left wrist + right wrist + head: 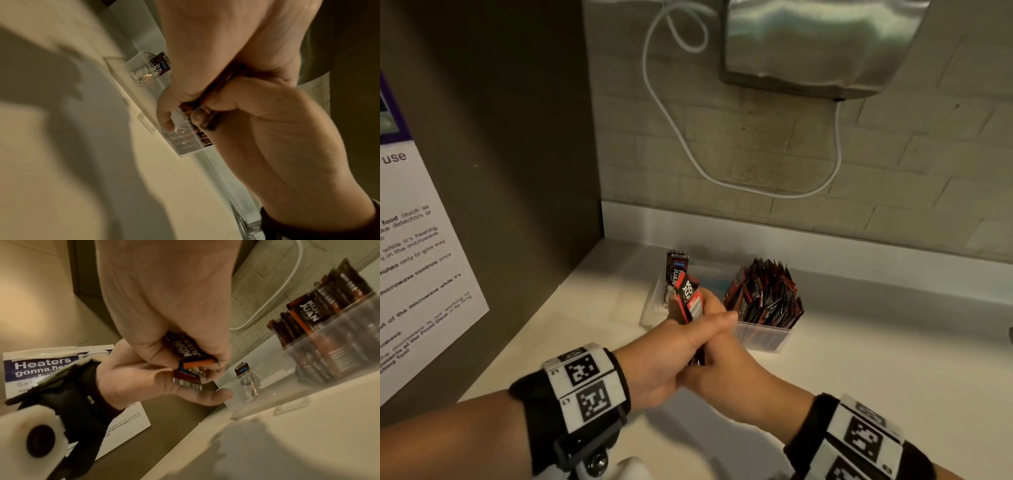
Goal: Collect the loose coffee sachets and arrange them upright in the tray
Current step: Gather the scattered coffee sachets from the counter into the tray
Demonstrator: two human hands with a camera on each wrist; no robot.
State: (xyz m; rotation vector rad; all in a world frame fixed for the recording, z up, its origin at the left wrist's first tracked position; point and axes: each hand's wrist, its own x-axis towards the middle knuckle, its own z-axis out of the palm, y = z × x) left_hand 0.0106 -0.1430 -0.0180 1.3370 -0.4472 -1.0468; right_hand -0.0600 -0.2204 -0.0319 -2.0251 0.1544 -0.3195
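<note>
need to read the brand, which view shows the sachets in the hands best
The right wrist view: the held sachets face the camera, print legible. The head view shows them smaller, partly hidden by fingers. The left wrist view shows only dark edges.

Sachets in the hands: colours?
Dark brown with an orange-red band and white lettering; the sachets show best in the right wrist view.

Two hands, the left hand (667,356) and the right hand (726,373), meet just in front of the one clear tray (767,337). Its right compartment holds a packed bunch of upright sachets (765,294), too many and too tight to count, and its left compartment holds one standing sachet (676,265). The hands share a small bundle (690,301) of at least two; the exact number is hidden.
</note>
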